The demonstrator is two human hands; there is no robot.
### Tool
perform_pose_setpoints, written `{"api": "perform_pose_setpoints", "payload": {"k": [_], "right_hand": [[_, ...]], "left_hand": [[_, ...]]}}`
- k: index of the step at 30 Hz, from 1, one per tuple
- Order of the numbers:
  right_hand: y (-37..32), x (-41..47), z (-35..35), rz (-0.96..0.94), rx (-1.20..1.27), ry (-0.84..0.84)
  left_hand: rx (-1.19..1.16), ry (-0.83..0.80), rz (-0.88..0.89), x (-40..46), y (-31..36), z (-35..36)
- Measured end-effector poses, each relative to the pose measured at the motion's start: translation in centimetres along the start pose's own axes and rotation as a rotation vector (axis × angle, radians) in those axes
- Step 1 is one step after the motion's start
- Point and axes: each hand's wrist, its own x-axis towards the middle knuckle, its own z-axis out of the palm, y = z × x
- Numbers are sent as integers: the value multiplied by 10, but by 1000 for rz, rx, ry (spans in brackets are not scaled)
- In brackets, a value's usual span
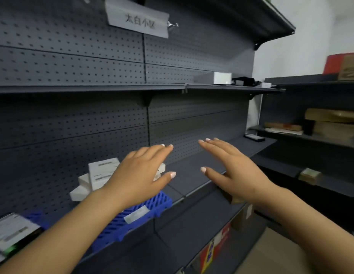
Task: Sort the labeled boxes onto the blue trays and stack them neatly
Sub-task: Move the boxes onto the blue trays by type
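Both hands (141,173) (234,169) flat, empty

Paper sign (137,21) taped on pegboard at 12 o'clock: black characters, reads roughly "太白小区". White boxes (104,173) at 9 o'clock: printed labels, blurred, unreadable. Label (136,214) on blue tray (158,202) at 7 o'clock: illegible. Red carton (217,244) at 5 o'clock: yellow print, unreadable.

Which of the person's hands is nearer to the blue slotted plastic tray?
Left. The left hand hovers open right above the blue slotted plastic tray; the right hand is off to its right, over bare shelf.
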Motion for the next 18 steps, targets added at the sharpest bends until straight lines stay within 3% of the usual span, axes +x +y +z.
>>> {"api": "perform_pose_setpoints", "payload": {"k": [10,18], "right_hand": [[152,-53,-81,78,-104,-21],[234,-77,-99,167,-77,-46]], "left_hand": [[10,27,12,118,134,43],[-80,-9,44,192,194,91]]}}
